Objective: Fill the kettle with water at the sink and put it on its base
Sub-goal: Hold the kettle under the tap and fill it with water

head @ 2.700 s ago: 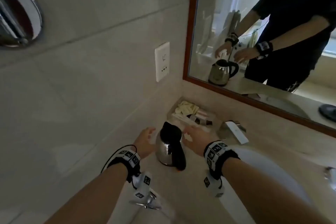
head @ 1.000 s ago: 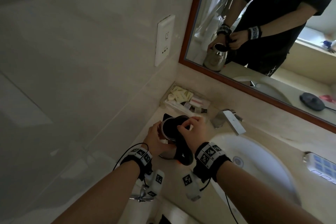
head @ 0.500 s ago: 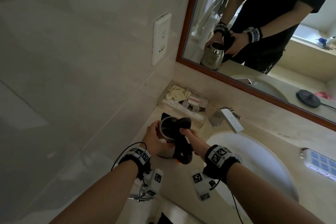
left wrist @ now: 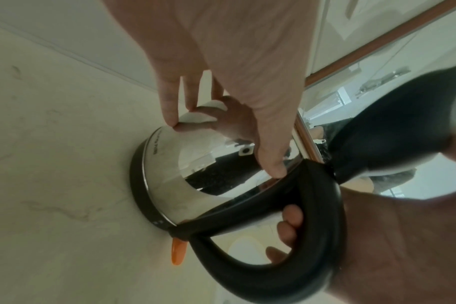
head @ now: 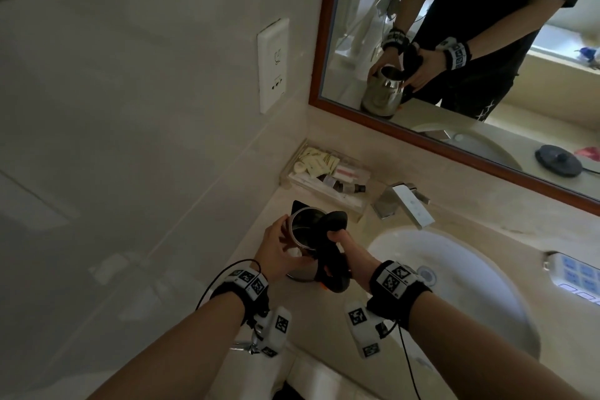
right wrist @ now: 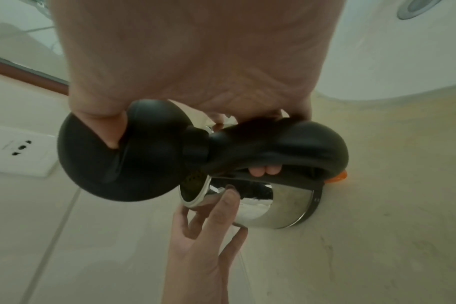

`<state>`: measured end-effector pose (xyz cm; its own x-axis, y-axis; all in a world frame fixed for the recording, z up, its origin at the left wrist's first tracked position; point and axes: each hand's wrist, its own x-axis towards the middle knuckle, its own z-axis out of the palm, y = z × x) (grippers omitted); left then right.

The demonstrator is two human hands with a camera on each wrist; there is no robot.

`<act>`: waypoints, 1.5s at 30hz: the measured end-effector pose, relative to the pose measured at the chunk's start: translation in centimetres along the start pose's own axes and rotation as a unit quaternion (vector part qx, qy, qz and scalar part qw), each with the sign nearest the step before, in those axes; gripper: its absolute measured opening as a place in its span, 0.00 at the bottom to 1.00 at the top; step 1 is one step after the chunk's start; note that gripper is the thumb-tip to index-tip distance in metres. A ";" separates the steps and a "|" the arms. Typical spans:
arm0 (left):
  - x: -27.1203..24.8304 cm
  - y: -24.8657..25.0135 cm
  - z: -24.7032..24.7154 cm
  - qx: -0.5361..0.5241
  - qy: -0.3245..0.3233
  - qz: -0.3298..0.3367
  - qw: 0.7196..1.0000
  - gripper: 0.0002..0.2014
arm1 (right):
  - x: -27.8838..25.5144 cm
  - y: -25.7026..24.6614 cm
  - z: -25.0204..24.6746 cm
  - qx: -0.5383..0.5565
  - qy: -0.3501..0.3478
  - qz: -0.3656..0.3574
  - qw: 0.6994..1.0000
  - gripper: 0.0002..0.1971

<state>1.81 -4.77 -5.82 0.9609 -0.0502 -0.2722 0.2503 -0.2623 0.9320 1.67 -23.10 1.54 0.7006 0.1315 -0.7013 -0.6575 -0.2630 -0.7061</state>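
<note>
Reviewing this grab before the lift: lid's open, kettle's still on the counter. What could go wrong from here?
1. The right hand grips the handle with its thumb on the raised lid; if the thumb slips, the lid may drop shut before filling.
2. The left hand only touches the kettle body with its fingertips, so a one-handed lift may swing it.
3. The faucet spout juts over the sink; the open rim could knock it.

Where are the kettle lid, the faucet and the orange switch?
kettle lid (right wrist: 122,156), right wrist view, on its black domed top.
faucet (head: 407,204), head view, on the flat chrome spout.
orange switch (left wrist: 178,252), left wrist view, on the tab below the handle.
</note>
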 end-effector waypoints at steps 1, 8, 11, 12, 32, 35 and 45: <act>-0.4 0.3 0.6 -0.003 -0.006 0.013 1.000 0.35 | -0.4 0.4 -0.7 0.004 0.007 0.000 1.000 0.25; -1.7 1.3 5.5 0.074 -0.029 0.004 0.997 0.50 | -3.6 3.8 -8.2 0.025 0.018 0.011 0.999 0.27; -1.9 3.4 8.5 0.101 -0.058 0.010 0.993 0.46 | -5.6 5.7 -11.8 0.031 0.027 0.020 0.999 0.35; -1.9 4.1 9.7 0.107 -0.068 0.011 0.992 0.43 | -6.3 6.4 -13.0 0.029 0.027 0.025 0.999 0.41; 10.5 14.1 20.3 0.273 -0.098 0.084 0.953 0.10 | -4.6 12.3 -23.1 0.097 0.114 0.030 0.988 0.30; 14.6 14.4 21.8 0.303 -0.152 0.122 0.933 0.09 | -2.5 12.3 -23.2 0.097 0.116 0.041 0.988 0.31; 23.7 14.1 25.0 0.419 -0.258 0.181 0.852 0.13 | 2.7 12.1 -22.8 0.093 0.120 0.055 0.987 0.34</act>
<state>25.21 -33.72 -5.08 0.7229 -0.6342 -0.2742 -0.4311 -0.7242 0.5382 1.92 -47.67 -6.67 0.6535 -0.1230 -0.7469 -0.7566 -0.0795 -0.6490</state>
